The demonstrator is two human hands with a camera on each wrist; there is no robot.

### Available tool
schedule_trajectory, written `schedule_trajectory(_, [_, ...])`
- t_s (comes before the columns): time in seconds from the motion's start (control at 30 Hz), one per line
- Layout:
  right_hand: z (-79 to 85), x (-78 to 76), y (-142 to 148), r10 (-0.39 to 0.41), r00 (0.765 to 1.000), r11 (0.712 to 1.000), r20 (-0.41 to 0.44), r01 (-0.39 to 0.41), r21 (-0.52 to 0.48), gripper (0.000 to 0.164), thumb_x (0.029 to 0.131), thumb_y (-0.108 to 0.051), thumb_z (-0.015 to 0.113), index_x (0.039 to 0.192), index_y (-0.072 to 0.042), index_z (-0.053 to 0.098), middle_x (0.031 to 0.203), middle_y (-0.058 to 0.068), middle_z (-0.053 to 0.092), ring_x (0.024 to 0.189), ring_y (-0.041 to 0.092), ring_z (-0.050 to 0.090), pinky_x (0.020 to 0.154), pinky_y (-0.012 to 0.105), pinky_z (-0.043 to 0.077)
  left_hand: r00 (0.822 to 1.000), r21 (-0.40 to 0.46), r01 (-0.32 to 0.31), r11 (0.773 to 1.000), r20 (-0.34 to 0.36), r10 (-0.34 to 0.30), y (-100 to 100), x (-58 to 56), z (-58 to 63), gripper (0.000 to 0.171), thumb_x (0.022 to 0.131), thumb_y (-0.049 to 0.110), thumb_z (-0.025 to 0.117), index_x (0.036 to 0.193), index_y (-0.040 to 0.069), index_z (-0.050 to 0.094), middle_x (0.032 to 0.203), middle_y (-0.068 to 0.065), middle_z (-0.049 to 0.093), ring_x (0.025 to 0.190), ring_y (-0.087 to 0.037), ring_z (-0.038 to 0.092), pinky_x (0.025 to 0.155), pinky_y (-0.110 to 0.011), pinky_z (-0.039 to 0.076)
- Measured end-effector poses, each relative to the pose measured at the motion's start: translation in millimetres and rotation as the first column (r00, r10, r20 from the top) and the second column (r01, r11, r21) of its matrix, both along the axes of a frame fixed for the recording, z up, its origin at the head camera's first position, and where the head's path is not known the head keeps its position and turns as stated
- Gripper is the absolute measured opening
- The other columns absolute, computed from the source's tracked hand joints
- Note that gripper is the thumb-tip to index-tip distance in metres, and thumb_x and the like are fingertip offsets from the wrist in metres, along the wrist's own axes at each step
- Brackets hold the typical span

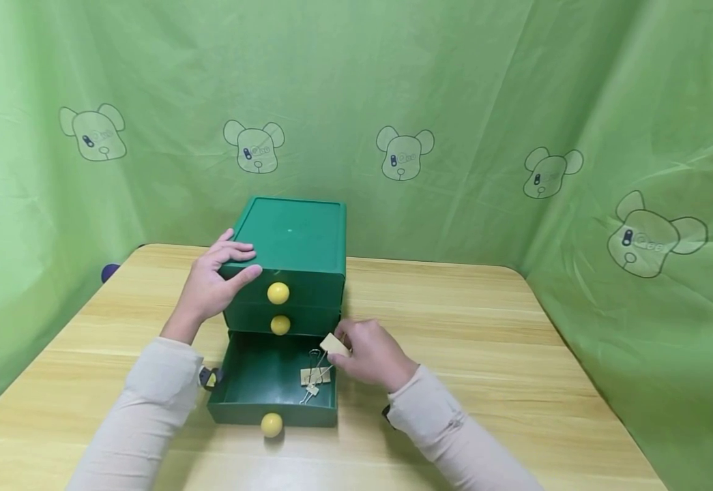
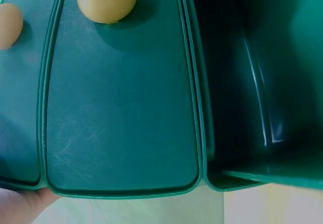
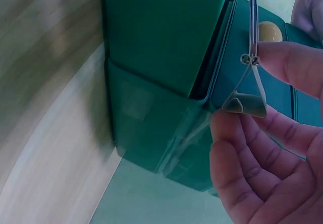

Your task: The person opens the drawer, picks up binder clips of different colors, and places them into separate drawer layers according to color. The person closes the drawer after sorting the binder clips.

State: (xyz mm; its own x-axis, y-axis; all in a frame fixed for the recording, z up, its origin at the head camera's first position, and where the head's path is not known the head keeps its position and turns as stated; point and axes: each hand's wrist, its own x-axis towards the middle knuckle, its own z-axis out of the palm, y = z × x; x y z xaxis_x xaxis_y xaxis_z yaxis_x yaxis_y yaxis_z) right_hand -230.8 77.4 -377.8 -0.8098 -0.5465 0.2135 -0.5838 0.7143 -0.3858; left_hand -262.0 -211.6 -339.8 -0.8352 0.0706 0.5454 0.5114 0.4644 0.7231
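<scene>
A green desktop drawer cabinet (image 1: 295,235) with round yellow knobs stands on the table, its bottom drawer (image 1: 248,372) pulled out. My left hand (image 1: 211,283) rests at the cabinet's upper left front corner, fingers extended over the top and side. Over the right wall of that drawer, my right hand (image 1: 373,351) pinches a pale yellow binder clip (image 1: 335,345) between thumb and fingers. In the right wrist view the clip's (image 3: 252,105) metal handles point up. Inside the drawer at the right lie a larger yellow binder clip (image 1: 323,377) and a small pale one (image 1: 312,390).
The wooden table (image 1: 454,327) extends around the cabinet on both sides. Behind and beside it hangs a green curtain (image 1: 331,82) with bear-head prints. The bottom drawer's knob (image 1: 271,425) juts toward the front.
</scene>
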Motion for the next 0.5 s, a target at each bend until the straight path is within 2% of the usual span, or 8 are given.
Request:
schedule_trajectory(0.17, [-1.1, 2.4, -6.2, 0.030, 0.999, 1.000, -0.022, -0.030, 0.004, 0.023, 0.081, -0.022, 0.078, 0.091, -0.007, 0.063, 0.065, -0.003, 0.054, 0.056, 0.009, 0.048, 0.050, 0.022, 0.042, 1.000, 0.000, 0.001, 1.000, 0.000, -0.001, 0.4, 0.2, 0.4, 0.033, 0.088, 0.018, 0.073, 0.112, -0.003, 0.068, 0.127, -0.016, 0.060, 0.144, -0.023, 0.023, 0.112, -0.060, 0.015])
schedule_trajectory(0.5, [0.7, 7.7, -14.5, 0.045, 0.999, 0.999, 0.011, -0.045, -0.003, 0.024, 0.081, -0.022, 0.079, 0.092, -0.007, 0.064, 0.064, -0.005, 0.052, 0.054, 0.009, 0.047, 0.047, 0.021, 0.042, 1.000, -0.005, -0.006, 1.000, 0.000, 0.006, 0.0, 0.2, 0.4, 0.033, 0.088, 0.019, 0.074, 0.112, -0.003, 0.068, 0.128, -0.015, 0.060, 0.144, -0.022, 0.023, 0.113, -0.060, 0.015])
